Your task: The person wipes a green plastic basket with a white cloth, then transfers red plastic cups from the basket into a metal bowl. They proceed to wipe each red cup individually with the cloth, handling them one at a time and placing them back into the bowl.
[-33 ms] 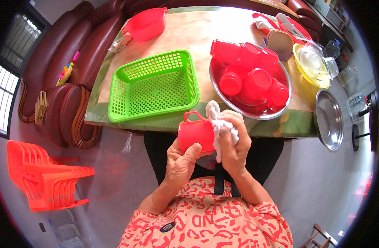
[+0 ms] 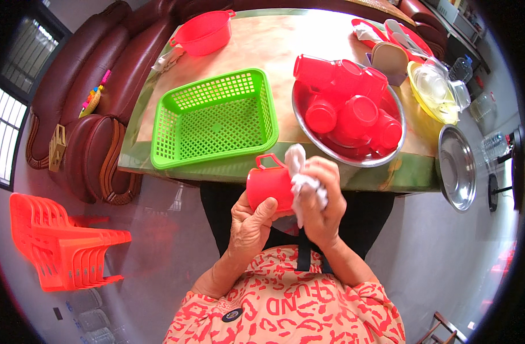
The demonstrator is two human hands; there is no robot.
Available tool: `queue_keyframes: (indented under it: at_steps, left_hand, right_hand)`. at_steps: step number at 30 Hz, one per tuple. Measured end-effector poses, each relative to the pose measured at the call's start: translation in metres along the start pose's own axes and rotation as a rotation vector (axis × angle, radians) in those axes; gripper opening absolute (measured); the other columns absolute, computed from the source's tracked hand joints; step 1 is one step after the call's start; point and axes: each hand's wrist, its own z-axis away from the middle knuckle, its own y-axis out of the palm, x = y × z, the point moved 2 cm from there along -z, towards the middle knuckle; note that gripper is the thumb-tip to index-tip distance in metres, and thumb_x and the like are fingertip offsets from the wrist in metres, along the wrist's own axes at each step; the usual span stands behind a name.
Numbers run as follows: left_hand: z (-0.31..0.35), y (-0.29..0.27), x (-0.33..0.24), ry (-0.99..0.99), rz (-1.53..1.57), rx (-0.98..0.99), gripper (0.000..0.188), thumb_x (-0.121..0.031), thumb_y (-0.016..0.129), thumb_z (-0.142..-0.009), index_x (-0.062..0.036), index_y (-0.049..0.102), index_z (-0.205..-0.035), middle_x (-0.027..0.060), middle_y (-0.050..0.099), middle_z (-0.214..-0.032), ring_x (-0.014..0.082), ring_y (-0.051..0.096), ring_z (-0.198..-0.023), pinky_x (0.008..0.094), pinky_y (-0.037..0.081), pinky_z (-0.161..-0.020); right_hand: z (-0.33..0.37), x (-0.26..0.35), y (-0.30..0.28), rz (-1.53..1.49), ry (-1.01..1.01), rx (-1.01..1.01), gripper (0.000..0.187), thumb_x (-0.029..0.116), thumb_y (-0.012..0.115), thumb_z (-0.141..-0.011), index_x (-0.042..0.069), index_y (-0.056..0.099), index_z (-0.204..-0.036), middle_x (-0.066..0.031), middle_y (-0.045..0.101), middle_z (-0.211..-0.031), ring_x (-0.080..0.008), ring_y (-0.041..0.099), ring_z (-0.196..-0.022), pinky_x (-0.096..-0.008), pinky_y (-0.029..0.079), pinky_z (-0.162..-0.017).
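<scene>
My left hand (image 2: 250, 222) grips a red plastic mug (image 2: 268, 188) from below and the side, the thumb across its wall. The mug is tilted, its handle on the far side and its mouth toward my right hand. A white cloth (image 2: 302, 186) is bunched in my right hand (image 2: 323, 203), pressed at the mug's rim; the cloth hides the mouth. Just beyond, on the table, stands an empty green mesh basket (image 2: 216, 123). To its right a steel basin (image 2: 401, 129) holds several red mugs (image 2: 357, 115), heaped at different angles.
The marble-patterned table (image 2: 297, 34) also bears a red tub (image 2: 205, 34) at the far left and a yellow bowl (image 2: 417, 92) with clear plastic containers at the right. Another steel basin (image 2: 457, 166) stands off the table's right edge. Stacked orange chairs (image 2: 62, 243) are at left, by a maroon sofa (image 2: 79, 74).
The white cloth and my right hand have shifted slightly at the mug's rim. My left hand keeps its hold on the mug.
</scene>
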Motion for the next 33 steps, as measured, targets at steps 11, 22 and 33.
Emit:
queue_keyframes:
  at_steps: [11, 22, 33]
  left_hand:
    - [0.008, -0.014, 0.001, 0.066, -0.106, 0.037, 0.042, -0.007, 0.067, -0.087, 0.0013, 0.054, -0.127, 0.0102, 0.063, -0.117, 0.0187, 0.060, -0.107, 0.0335, 0.049, -0.093]
    - [0.005, -0.013, 0.001, 0.030, -0.050, -0.015, 0.048, -0.013, 0.060, -0.092, -0.0005, 0.043, -0.135, 0.0175, 0.052, -0.132, 0.0293, 0.055, -0.119, 0.0455, 0.047, -0.100]
    - [0.004, -0.010, 0.001, 0.149, -0.163, -0.064, 0.044, -0.011, 0.060, -0.092, -0.0006, 0.046, -0.132, 0.0152, 0.057, -0.126, 0.0255, 0.058, -0.114, 0.0396, 0.051, -0.095]
  right_hand:
    - [-0.012, 0.005, -0.005, 0.104, -0.075, 0.128, 0.022, 0.006, 0.067, -0.081, 0.001, 0.060, -0.101, -0.0169, 0.057, -0.100, -0.0312, 0.056, -0.089, -0.0376, 0.046, -0.078]
    - [0.008, -0.002, -0.006, 0.219, -0.044, 0.116, 0.036, 0.005, 0.060, -0.084, -0.003, 0.055, -0.118, -0.0226, 0.049, -0.115, -0.0344, 0.049, -0.105, -0.0414, 0.041, -0.092]
    - [0.025, 0.011, -0.014, 0.272, -0.230, 0.147, 0.038, -0.006, 0.070, -0.072, -0.003, 0.059, -0.108, -0.0176, 0.056, -0.098, -0.0296, 0.056, -0.079, -0.0364, 0.049, -0.066]
